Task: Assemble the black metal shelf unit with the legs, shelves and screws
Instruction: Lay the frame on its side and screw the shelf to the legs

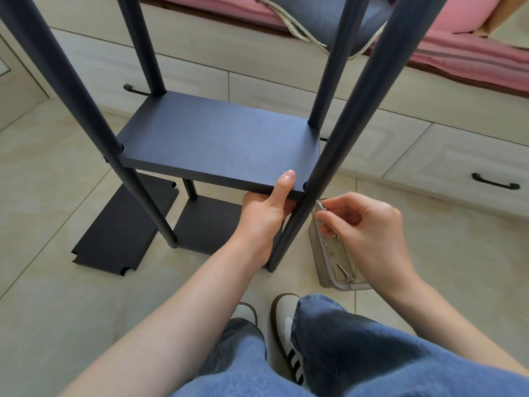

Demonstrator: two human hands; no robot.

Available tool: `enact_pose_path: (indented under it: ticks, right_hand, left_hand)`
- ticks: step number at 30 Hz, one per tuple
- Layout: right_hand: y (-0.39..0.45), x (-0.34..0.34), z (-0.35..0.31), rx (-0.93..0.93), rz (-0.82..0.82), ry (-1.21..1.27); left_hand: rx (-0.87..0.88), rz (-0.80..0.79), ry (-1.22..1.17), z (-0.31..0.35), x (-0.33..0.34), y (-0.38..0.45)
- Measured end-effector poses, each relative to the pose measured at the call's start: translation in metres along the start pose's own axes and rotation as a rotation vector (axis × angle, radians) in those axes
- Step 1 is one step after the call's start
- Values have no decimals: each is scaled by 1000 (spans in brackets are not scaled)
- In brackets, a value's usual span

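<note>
The black shelf unit stands on the tiled floor with several round legs. A middle shelf (217, 138) sits between the legs, above a bottom shelf (206, 222). My left hand (267, 207) grips the middle shelf's front edge near its right corner, thumb on top, fingers beneath. My right hand (363, 224) pinches a silver screw (320, 204), its tip touching the front right leg (329, 167) just below the shelf. A loose shelf panel (123, 227) lies flat on the floor to the left.
A clear plastic tray (335, 270) holding several screws sits on the floor under my right hand. Beige drawer fronts with black handles (495, 181) run behind the unit, topped by pink cushions (472, 47). My knees and shoes (286, 333) are at the bottom.
</note>
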State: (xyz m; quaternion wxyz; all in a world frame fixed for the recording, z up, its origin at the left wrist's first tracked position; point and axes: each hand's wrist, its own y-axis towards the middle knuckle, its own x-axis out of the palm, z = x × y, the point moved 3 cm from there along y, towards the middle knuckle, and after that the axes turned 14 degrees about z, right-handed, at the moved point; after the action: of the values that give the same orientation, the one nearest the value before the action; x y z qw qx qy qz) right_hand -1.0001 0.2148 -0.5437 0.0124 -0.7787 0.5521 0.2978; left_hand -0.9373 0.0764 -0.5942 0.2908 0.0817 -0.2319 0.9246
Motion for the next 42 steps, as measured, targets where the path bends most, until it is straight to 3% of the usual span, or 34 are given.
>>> enact_pose_path:
  ticks: [33, 35, 39, 42]
  right_hand:
    - [2, -13, -4, -32, 43, -223]
    - [4, -20, 0, 28, 77, -149]
    - [24, -28, -11, 227, 192, 226]
    - [47, -24, -39, 259, 174, 445]
  left_hand:
    - [-20, 18, -69, 1, 2, -3]
    - [-37, 9, -80, 1, 2, -3]
    - [-100, -20, -135, 2, 3, -3]
    - [-130, -45, -168, 3, 4, -2]
